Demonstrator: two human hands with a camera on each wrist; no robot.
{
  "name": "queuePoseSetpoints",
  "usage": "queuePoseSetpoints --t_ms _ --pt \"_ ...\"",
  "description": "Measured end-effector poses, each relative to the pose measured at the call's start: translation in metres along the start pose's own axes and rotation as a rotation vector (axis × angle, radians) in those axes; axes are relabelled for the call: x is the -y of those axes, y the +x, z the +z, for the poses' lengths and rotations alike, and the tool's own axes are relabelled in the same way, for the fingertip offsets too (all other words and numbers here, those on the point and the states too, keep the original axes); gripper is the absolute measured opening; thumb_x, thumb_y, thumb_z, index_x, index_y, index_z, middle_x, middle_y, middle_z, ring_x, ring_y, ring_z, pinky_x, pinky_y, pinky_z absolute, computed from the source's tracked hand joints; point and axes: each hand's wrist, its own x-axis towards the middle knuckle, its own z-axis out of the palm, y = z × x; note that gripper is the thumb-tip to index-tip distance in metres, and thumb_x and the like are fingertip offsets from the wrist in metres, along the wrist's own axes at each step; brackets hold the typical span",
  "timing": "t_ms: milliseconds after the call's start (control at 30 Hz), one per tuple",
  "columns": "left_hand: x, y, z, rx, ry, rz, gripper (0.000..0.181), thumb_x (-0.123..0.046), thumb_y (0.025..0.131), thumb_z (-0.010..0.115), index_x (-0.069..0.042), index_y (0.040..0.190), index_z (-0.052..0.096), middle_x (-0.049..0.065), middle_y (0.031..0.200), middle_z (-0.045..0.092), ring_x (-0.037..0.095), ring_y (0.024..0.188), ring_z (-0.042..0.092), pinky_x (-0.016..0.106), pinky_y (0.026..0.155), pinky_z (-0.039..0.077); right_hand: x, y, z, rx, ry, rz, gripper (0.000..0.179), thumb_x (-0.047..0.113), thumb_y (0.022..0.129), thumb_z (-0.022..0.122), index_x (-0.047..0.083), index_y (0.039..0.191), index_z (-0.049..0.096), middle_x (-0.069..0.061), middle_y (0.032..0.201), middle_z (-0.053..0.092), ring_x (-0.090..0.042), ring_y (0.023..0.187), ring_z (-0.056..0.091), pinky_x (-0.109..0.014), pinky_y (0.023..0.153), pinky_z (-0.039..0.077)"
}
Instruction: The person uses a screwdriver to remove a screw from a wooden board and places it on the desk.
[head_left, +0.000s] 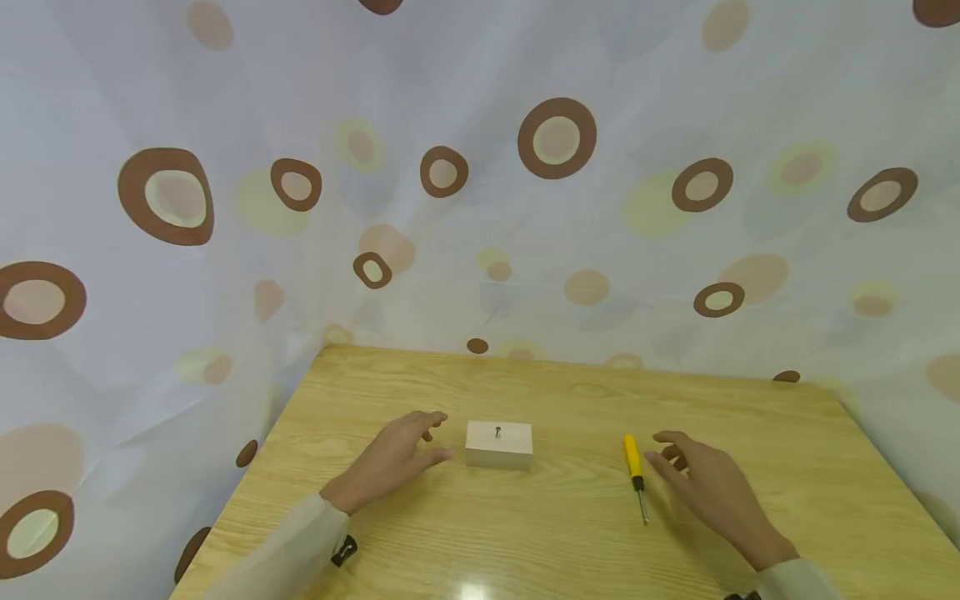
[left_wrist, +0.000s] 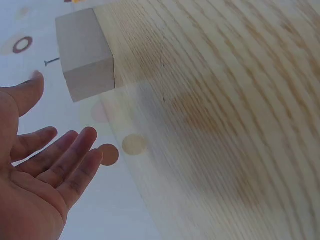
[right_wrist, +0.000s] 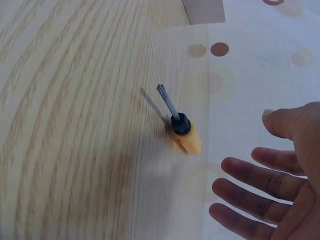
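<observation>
A pale wooden block lies on the table, with a screw standing upright out of its top face. Just left of the block is my left hand, fingers and thumb spread and holding nothing. In the left wrist view the block and the screw show beyond the thumb. A yellow screwdriver with a black collar lies to the right, its metal tip toward me. My right hand hovers right beside its handle, fingers relaxed and apart from it; the cross-shaped tip of the screwdriver shows in the right wrist view.
The wood-grain table reaches back to a white curtain printed with brown and yellow circles. This curtain also hangs along the left and right sides of the table.
</observation>
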Motion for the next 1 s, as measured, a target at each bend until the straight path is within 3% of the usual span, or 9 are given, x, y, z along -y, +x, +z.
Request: queuePoseSetpoints --t_ms 433,700,1000 --pt "-0.002 0.016 0.019 0.016 -0.043 0.042 0.067 -0.049 0.090 0.060 -0.009 0.141 0.044 0.002 0.135 0.051 0.015 0.105 0.058 0.030 0.082 0.050 0.005 0.012 0.013 0.065 0.058 0.023 0.048 0.044 0.095 0.056 0.006 0.124 0.059 -0.003 0.095 0.068 -0.012 0.076 0.061 -0.036 0.063 0.052" --pt "-0.005 0.021 0.028 0.036 -0.074 0.067 0.072 -0.052 0.089 0.059 -0.007 0.143 0.043 0.006 0.133 0.053 0.016 0.105 0.057 0.031 0.081 0.050 0.003 0.018 0.029 0.045 0.061 0.018 0.040 0.034 0.094 0.062 0.006 0.122 0.060 0.000 0.091 0.067 -0.008 0.072 0.060 -0.032 0.063 0.051" --pt "-0.008 0.026 0.032 0.023 -0.024 0.066 0.067 -0.049 0.090 0.059 -0.006 0.140 0.046 0.003 0.129 0.054 0.017 0.103 0.059 0.029 0.081 0.050 0.007 0.025 0.034 0.048 0.053 0.041 0.042 0.031 0.091 0.066 0.003 0.122 0.060 -0.003 0.092 0.066 -0.010 0.072 0.060 -0.033 0.063 0.052"
